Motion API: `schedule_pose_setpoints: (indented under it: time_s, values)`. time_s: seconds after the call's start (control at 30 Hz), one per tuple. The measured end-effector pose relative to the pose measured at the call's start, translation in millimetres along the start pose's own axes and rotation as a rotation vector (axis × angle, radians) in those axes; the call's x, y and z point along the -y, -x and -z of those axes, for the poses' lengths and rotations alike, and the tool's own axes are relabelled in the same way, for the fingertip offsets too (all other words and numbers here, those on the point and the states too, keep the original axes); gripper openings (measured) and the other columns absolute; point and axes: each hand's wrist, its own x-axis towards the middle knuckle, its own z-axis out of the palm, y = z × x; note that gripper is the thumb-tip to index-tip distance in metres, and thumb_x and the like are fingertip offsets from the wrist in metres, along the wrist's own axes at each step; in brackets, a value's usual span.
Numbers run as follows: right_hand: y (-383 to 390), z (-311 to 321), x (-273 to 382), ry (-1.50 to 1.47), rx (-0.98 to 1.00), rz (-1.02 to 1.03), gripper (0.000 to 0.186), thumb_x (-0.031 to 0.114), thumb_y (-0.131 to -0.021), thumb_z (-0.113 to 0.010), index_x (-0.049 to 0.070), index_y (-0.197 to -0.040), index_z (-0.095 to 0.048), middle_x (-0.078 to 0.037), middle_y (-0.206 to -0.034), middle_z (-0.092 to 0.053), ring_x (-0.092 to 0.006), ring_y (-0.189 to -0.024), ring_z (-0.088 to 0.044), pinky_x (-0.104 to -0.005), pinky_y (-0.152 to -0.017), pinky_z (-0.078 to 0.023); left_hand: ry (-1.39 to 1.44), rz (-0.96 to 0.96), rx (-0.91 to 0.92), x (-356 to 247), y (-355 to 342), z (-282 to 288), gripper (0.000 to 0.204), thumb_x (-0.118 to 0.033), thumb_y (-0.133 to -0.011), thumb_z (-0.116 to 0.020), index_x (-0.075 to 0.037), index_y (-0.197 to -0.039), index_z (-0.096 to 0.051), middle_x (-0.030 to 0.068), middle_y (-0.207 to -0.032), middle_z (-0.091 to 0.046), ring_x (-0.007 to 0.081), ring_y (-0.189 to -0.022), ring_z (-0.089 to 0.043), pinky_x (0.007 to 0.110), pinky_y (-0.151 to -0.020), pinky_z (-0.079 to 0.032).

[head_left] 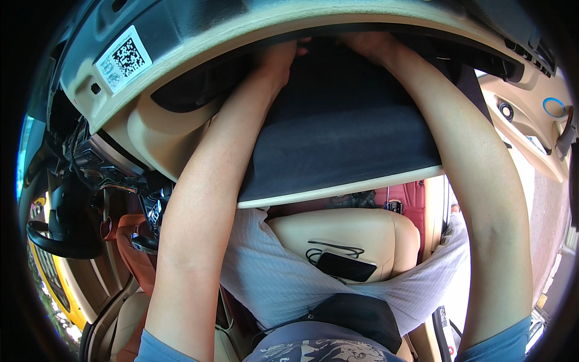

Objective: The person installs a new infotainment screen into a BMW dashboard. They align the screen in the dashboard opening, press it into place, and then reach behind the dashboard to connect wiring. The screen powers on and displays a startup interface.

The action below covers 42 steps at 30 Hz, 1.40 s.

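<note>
Both my arms reach forward under the curved beige edge of a car dashboard [205,57], into the dark opening of what looks like a glove box. My left hand [278,59] is at the left part of the opening; a few fingertips show in the shade, the rest are hidden. At the right part is my right hand [369,46], its fingers mostly out of sight behind the upper edge. Between my forearms lies a dark, cloth-like panel [344,136] with a beige rim, lowered toward my lap. Whether either hand holds anything is hidden.
Between my legs, a black phone [346,266] and a looped black cable [335,246] lie on the beige seat [332,226]. The steering wheel [66,244] and exposed wiring [105,166] are at left. An open car door [522,123] stands at right.
</note>
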Motion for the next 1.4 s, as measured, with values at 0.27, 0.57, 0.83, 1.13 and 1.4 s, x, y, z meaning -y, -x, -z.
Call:
schedule_pose_setpoints:
  time_s: [0.27,0.57,0.83,1.13,1.4]
  values:
    - [1.2,-0.6,2.4,-0.038,0.003,-0.014,0.037,0.015,-0.102,-0.063,0.004,-0.137,-0.058,-0.012,-0.133,-0.064,-0.0192,-0.126,-0.057,-0.0334,-0.108,-0.047,0.007,-0.026,0.001,2.3,-1.4,-0.2,0.020,-0.010,-0.092,-0.075,-0.006,-0.111,-0.071,0.0056,-0.101,-0.074,0.0143,-0.086,-0.071,0.026,-0.064,-0.052]
    - [2.9,-0.2,4.6,-0.068,0.005,-0.026,0.037,0.014,-0.102,-0.063,0.004,-0.137,-0.058,-0.012,-0.133,-0.064,-0.0184,-0.127,-0.057,-0.0329,-0.109,-0.046,-0.020,-0.021,-0.026,1.5,-1.3,-1.8,0.019,-0.010,-0.093,-0.073,-0.005,-0.111,-0.070,0.0064,-0.100,-0.074,0.0152,-0.086,-0.070,0.027,-0.062,-0.052]
    - [4.1,-0.5,6.6,-0.089,0.005,-0.036,0.038,0.014,-0.102,-0.063,0.004,-0.138,-0.058,-0.012,-0.134,-0.063,-0.0176,-0.128,-0.057,-0.0324,-0.110,-0.046,-0.078,-0.003,-0.056,-0.6,-1.0,-3.2,0.018,-0.009,-0.091,-0.073,-0.006,-0.109,-0.070,0.0056,-0.099,-0.073,0.0145,-0.082,-0.067,0.027,-0.060,-0.052]
    - [6.4,0.0,10.0,-0.103,0.007,-0.042,0.038,0.013,-0.102,-0.063,0.004,-0.138,-0.058,-0.012,-0.134,-0.063,-0.0168,-0.128,-0.056,-0.0319,-0.111,-0.045,0.000,0.018,-0.045,2.3,-1.8,-1.7,0.017,-0.010,-0.092,-0.072,-0.006,-0.108,-0.070,0.0056,-0.098,-0.073,0.0147,-0.083,-0.068,0.026,-0.063,-0.052]
    - [8.0,0.6,12.3,-0.110,0.011,-0.047,0.038,0.013,-0.102,-0.063,0.004,-0.138,-0.058,-0.012,-0.135,-0.063,-0.0161,-0.129,-0.056,-0.0314,-0.111,-0.044,0.038,-0.027,-0.041,1.0,1.3,-0.2,0.018,-0.010,-0.095,-0.068,-0.007,-0.113,-0.067,0.0052,-0.100,-0.073,0.0144,-0.083,-0.069,0.026,-0.065,-0.050]
